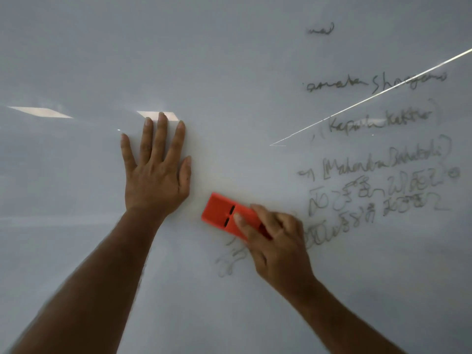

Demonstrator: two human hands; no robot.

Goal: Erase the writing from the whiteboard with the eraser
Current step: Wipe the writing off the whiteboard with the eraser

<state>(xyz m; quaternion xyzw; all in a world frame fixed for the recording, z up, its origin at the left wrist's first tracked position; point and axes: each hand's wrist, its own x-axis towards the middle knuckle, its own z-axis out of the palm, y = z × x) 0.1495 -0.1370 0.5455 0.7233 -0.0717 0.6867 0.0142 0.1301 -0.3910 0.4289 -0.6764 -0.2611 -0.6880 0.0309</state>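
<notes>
The whiteboard (pixel 229 72) fills the whole view. My right hand (pixel 278 244) grips an orange-red eraser (pixel 221 213) and presses it flat against the board, just left of the writing. Several lines of dark handwriting (pixel 378 175) cover the right side, from top right down to mid height. A faint smeared scribble (pixel 229 261) lies just below the eraser. My left hand (pixel 155 172) rests flat on the board with fingers spread, to the left of the eraser, holding nothing.
Two bright ceiling-light reflections (pixel 38 112) show on the glossy board at left and behind my left fingertips. A thin bright diagonal streak (pixel 370 98) crosses the writing at the right. The left half of the board bears no marks.
</notes>
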